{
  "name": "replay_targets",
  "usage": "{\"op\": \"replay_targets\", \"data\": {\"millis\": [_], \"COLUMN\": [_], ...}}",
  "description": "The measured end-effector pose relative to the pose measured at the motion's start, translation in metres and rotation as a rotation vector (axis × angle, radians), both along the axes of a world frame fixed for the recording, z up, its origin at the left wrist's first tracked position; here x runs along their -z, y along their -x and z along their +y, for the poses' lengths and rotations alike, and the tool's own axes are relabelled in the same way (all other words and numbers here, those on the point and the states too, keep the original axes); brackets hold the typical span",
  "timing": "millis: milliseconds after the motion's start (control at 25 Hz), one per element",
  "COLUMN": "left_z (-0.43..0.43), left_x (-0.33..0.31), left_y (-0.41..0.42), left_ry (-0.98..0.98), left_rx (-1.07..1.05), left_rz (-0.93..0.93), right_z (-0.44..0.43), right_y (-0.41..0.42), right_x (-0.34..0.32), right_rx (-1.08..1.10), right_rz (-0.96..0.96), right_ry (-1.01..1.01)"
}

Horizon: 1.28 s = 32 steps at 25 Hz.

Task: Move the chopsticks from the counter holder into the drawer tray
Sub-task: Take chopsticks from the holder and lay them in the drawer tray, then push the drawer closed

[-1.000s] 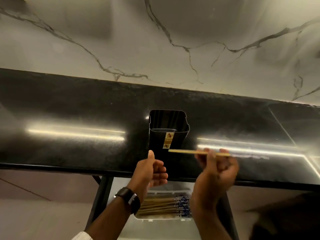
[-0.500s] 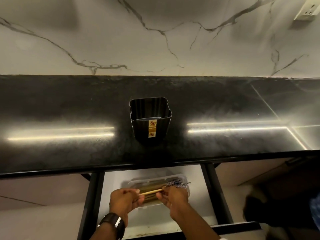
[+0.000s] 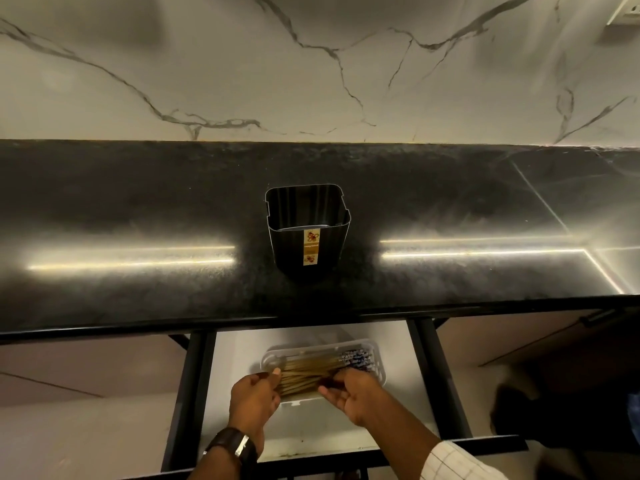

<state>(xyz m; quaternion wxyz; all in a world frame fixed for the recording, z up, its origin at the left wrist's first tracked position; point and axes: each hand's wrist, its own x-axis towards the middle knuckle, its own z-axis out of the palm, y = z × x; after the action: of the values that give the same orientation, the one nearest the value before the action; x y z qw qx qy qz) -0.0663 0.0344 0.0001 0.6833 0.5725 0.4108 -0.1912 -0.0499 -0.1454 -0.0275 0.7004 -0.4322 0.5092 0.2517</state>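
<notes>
chopsticks [image 3: 311, 372] lie bundled lengthwise in white tray [image 3: 372, 348] inside open drawer [image 3: 239, 344]. left hand [image 3: 254, 398] and right hand [image 3: 349, 393] loosely curled over bundle, nothing visibly pinched. holder [image 3: 308, 230] on counter [image 3: 138, 202] looks empty. sticks likely light, stiff, smooth, roll-prone; best gathered mid-length.

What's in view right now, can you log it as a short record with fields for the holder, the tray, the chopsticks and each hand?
holder: black holder upright on the dark counter, no chopsticks visible inside
drawer: open drawer below the counter edge
tray: white tray inside the drawer
chopsticks: chopsticks lying in the tray, patterned ends toward the right
left hand: left hand at the bundle's left end, watch on the wrist
right hand: right hand on the bundle's near right side
grip: unclear whether either hand is gripping
</notes>
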Motion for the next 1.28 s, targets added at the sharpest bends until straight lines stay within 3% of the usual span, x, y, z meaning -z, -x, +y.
{"op": "replay_targets", "data": {"millis": [160, 240, 400, 560, 720, 800, 920, 960, 1000, 1160, 1280], "left_z": [-0.002, -0.005, -0.011, -0.005, 0.001, 0.002, 0.000, -0.001, -0.002, -0.004, -0.007], "left_x": [0.009, 0.011, 0.008, 0.004, -0.002, -0.004, -0.004, -0.003, -0.002, 0.007, 0.013], "left_y": [0.003, 0.005, 0.028, 0.050, 0.054, 0.054, 0.056, 0.057, 0.058, 0.051, 0.042], "left_ry": [-0.109, -0.272, -0.489, -0.709, -0.814, -0.832, -0.906, -0.945, -0.981, -1.128, -1.241], "left_rx": [0.125, 0.327, 0.851, 1.227, 1.365, 1.397, 1.414, 1.414, 1.417, 1.408, 1.451], "left_rz": [-0.027, -0.142, -0.341, -0.517, -0.795, -0.886, -1.037, -1.077, -1.107, -1.202, -1.211], "right_z": [-0.001, 0.001, 0.000, -0.006, -0.025, -0.045, -0.071, -0.076, -0.078, -0.073, -0.068], "right_y": [-0.001, 0.000, 0.010, 0.022, 0.040, 0.052, 0.077, 0.088, 0.098, 0.127, 0.134], "right_x": [-0.002, -0.005, -0.010, -0.031, -0.062, -0.078, -0.098, -0.097, -0.091, -0.052, -0.031], "right_rx": [-0.071, -0.136, -0.472, -0.483, -0.501, -0.535, -0.887, -0.982, -1.038, -0.945, -0.978], "right_rz": [-0.056, -0.124, -0.281, -0.379, -0.425, -0.422, -0.312, -0.311, -0.344, -0.729, -0.970], "right_ry": [0.127, 0.220, 0.408, 0.404, 0.515, 0.364, -0.040, -0.062, 0.031, 0.858, 1.105]}}
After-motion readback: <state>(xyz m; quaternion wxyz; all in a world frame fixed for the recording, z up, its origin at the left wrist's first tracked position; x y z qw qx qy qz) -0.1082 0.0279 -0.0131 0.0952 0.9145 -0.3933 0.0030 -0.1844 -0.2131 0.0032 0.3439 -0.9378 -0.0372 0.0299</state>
